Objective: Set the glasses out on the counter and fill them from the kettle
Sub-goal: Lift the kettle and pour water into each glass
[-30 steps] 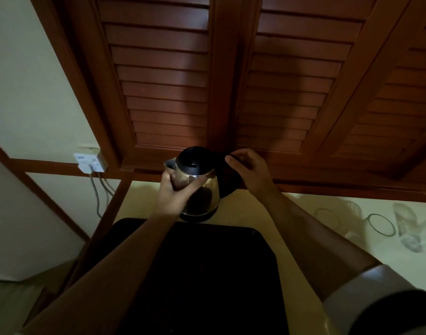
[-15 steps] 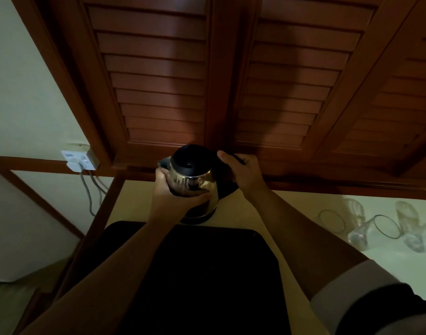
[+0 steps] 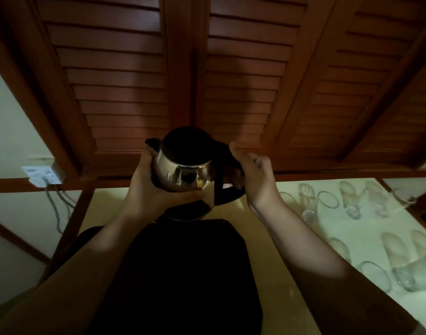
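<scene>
On the far left wall a white socket [image 3: 43,174] carries a plug, and its grey cables [image 3: 53,204] hang down beside the brown wooden frame. Next comes the yellowish tabletop [image 3: 274,252], on which lies one large black tray [image 3: 183,274] that fills the near middle and reaches in front of the kettle. One kettle [image 3: 183,174] is held above the far edge of the tray, its shiny steel belly mirroring the room, its black lid shut so that nothing of its contents shows, its spout turned to the left. The left hand [image 3: 144,189] cups the kettle's belly from the left and below, fingers wrapped around the metal. The right hand [image 3: 254,175] grips the black handle [image 3: 227,187] on the kettle's right side, fingers curled round it and thumb raised on top. Both forearms cross over the tray and hide part of it. To the right, on the paler part of the tabletop, stand the clear glasses [image 3: 349,197] in two loose clusters: roughly six at the back near the wall and roughly five nearer, at the right edge. They are blurred and overlap, so the count is not sure; they appear to hold nothing. Behind everything rise brown louvred shutters [image 3: 243,68], four panels of them, closed.
</scene>
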`<action>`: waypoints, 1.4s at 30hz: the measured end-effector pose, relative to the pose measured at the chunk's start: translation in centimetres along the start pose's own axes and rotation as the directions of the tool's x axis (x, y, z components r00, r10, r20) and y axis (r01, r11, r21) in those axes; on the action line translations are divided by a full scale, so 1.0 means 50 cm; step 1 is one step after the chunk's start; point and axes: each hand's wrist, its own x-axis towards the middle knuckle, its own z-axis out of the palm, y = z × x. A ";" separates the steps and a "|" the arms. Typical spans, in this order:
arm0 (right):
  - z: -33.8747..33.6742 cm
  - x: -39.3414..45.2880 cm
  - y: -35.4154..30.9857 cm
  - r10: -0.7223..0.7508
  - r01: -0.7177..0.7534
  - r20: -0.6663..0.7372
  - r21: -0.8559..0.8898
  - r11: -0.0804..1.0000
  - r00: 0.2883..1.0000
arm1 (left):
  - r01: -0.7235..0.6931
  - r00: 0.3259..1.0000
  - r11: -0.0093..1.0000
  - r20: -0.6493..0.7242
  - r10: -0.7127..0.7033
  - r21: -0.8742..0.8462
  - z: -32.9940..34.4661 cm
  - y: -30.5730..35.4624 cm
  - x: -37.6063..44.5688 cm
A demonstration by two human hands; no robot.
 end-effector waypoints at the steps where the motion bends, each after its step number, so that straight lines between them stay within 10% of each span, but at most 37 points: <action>1: -0.015 -0.023 -0.018 0.011 -0.011 -0.012 -0.001 1.000 1.000 | -0.016 0.999 1.000 0.029 0.017 -0.025 0.011 0.014 -0.012; 14: -0.269 -0.301 -0.160 -0.007 -0.003 -0.253 -0.039 0.999 0.967 | 0.002 0.979 0.954 0.197 0.060 -0.300 0.276 0.158 -0.232; 42: -0.613 -0.497 -0.200 0.524 -0.490 0.205 -0.195 0.849 0.827 | 0.278 0.943 0.878 0.283 -0.174 -0.390 0.602 0.128 -0.464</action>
